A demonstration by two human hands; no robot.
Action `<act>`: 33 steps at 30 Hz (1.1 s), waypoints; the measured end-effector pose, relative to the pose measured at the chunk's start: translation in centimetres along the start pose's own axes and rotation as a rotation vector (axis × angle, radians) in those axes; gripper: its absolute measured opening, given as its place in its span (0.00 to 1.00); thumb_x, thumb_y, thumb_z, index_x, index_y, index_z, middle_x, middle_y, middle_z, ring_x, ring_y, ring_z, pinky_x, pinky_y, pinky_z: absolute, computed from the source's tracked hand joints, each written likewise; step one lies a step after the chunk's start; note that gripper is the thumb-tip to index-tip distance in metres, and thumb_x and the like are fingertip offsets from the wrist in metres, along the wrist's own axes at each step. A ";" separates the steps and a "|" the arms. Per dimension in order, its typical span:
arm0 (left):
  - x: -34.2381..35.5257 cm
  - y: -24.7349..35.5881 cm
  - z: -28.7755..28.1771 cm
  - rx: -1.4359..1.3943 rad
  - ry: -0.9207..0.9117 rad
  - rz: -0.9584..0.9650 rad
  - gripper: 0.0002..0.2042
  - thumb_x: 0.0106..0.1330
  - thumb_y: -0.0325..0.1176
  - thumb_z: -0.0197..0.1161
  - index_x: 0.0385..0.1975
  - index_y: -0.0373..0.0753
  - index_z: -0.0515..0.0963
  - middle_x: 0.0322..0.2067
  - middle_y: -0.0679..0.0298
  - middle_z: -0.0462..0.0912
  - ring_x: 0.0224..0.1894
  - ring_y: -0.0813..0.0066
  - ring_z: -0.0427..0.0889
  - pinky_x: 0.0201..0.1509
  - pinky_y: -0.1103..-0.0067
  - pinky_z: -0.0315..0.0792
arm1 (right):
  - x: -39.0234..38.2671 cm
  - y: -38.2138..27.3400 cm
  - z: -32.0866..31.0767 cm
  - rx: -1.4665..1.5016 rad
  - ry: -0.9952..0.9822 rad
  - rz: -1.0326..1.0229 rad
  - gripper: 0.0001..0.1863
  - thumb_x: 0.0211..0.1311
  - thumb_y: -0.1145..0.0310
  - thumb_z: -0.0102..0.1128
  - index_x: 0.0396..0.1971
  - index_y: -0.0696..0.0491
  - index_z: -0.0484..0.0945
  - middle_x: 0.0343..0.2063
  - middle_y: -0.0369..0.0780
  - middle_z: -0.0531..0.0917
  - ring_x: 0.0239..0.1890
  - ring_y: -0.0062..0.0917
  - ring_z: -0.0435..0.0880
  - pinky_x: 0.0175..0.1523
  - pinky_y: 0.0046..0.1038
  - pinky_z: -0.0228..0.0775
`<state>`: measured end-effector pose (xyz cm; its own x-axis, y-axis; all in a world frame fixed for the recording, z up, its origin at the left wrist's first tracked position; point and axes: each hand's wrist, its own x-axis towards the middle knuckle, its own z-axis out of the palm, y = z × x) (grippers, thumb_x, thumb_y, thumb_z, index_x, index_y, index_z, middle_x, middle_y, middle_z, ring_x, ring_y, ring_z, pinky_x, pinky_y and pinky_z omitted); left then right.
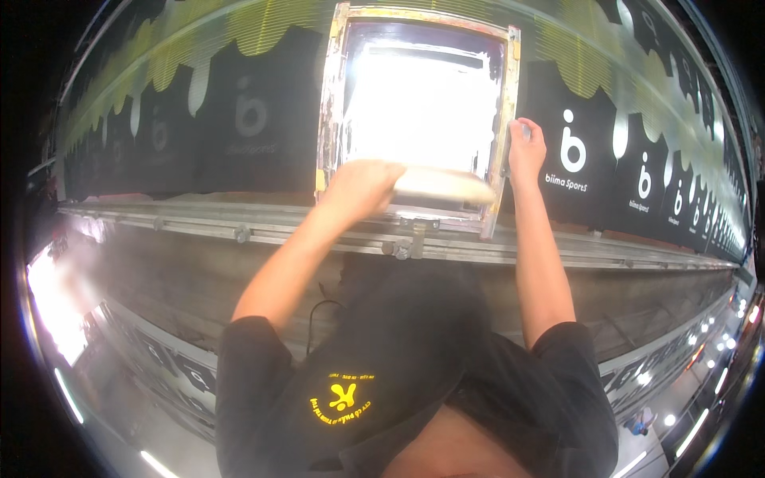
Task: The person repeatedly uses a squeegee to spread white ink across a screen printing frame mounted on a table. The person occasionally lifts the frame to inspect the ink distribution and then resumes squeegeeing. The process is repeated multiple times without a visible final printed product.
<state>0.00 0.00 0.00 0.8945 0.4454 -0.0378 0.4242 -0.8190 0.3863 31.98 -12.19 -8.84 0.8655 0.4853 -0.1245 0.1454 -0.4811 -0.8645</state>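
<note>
A screen-printing frame [512, 72] with worn metal bars and bright white ink across its mesh lies over the long printing table in front of me. My left hand [368, 183] grips a pale squeegee [446, 186] that lies across the lower part of the screen, slightly blurred. My right hand [527, 147] is just outside the frame's right bar, fingers curled; whether it touches the bar or holds something small there I cannot make out. A metal clamp [418, 237] sits at the middle of the frame's lower bar.
Dark fabric pieces [590, 151] with white prints run along the table to both sides. A metal rail [311, 239] follows its near edge, close to my body. Another printing table [159, 366] shows behind me at lower left. A person [637, 422] is far off at lower right.
</note>
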 end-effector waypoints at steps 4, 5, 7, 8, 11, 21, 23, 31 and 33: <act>8.4 -4.1 -2.4 -0.056 -0.043 -0.055 0.13 0.64 0.39 0.71 0.48 0.50 0.89 0.38 0.57 0.91 0.40 0.51 0.90 0.42 0.58 0.83 | 0.4 0.1 -0.2 -0.078 0.036 -0.047 0.17 0.70 0.58 0.70 0.50 0.53 0.85 0.43 0.41 0.89 0.46 0.28 0.87 0.56 0.32 0.77; 11.0 -5.2 -3.1 -0.008 -0.083 -0.080 0.12 0.66 0.41 0.70 0.48 0.51 0.89 0.38 0.57 0.91 0.38 0.50 0.90 0.41 0.58 0.83 | 0.6 0.0 -0.2 -0.071 0.028 -0.047 0.17 0.70 0.58 0.70 0.50 0.54 0.85 0.43 0.41 0.89 0.46 0.28 0.87 0.56 0.32 0.77; 15.5 -7.3 -3.8 0.062 -0.063 -0.034 0.10 0.68 0.44 0.70 0.43 0.49 0.88 0.33 0.57 0.90 0.40 0.50 0.89 0.42 0.58 0.81 | 0.7 0.1 -0.4 -0.151 0.023 -0.020 0.18 0.70 0.58 0.71 0.50 0.54 0.85 0.44 0.41 0.89 0.46 0.28 0.86 0.56 0.32 0.76; 17.4 -8.3 -4.3 0.084 -0.085 -0.030 0.11 0.68 0.46 0.70 0.41 0.48 0.88 0.32 0.57 0.89 0.41 0.50 0.89 0.44 0.57 0.81 | 0.4 0.1 -0.4 -0.180 0.030 -0.034 0.18 0.70 0.58 0.71 0.51 0.55 0.85 0.44 0.41 0.89 0.46 0.27 0.86 0.56 0.31 0.76; 21.6 -11.0 -4.1 0.063 -0.126 -0.006 0.16 0.67 0.50 0.71 0.41 0.43 0.88 0.33 0.55 0.90 0.40 0.49 0.89 0.45 0.58 0.81 | 0.1 0.5 -0.3 0.013 -0.006 -0.001 0.20 0.70 0.56 0.73 0.50 0.56 0.84 0.44 0.42 0.88 0.46 0.28 0.85 0.56 0.32 0.76; 23.9 -9.9 -3.0 0.200 -0.092 -0.076 0.24 0.61 0.57 0.74 0.33 0.36 0.91 0.30 0.49 0.90 0.37 0.49 0.91 0.45 0.60 0.84 | 10.9 -13.1 3.6 -0.601 -0.490 -0.683 0.28 0.62 0.42 0.76 0.45 0.54 0.91 0.35 0.42 0.89 0.40 0.38 0.89 0.51 0.38 0.81; 23.8 -9.5 -2.9 0.189 -0.104 -0.168 0.23 0.58 0.55 0.73 0.35 0.39 0.93 0.35 0.44 0.91 0.44 0.48 0.92 0.52 0.59 0.84 | 10.8 -13.8 5.8 -0.856 -0.413 -0.632 0.28 0.54 0.43 0.79 0.40 0.54 0.91 0.34 0.49 0.89 0.41 0.43 0.90 0.49 0.41 0.82; 8.2 -2.1 3.2 0.091 -0.143 -0.281 0.18 0.58 0.52 0.77 0.39 0.47 0.91 0.34 0.57 0.90 0.37 0.52 0.91 0.43 0.59 0.84 | -4.0 -3.5 1.6 -0.760 -0.238 -0.896 0.17 0.42 0.56 0.85 0.34 0.43 0.89 0.28 0.35 0.87 0.32 0.35 0.87 0.39 0.38 0.77; 2.1 0.7 4.8 0.061 -0.024 -0.233 0.13 0.55 0.39 0.77 0.39 0.46 0.88 0.38 0.60 0.88 0.41 0.54 0.90 0.43 0.60 0.84 | -9.6 -1.4 -0.7 -0.734 -0.284 -0.921 0.21 0.41 0.59 0.85 0.35 0.44 0.84 0.31 0.33 0.83 0.35 0.30 0.85 0.43 0.36 0.70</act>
<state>2.83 -1.37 -4.19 0.7742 0.6169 -0.1415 0.6267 -0.7156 0.3087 23.82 -16.65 -6.12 0.1719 0.9625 0.2101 0.9685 -0.1261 -0.2147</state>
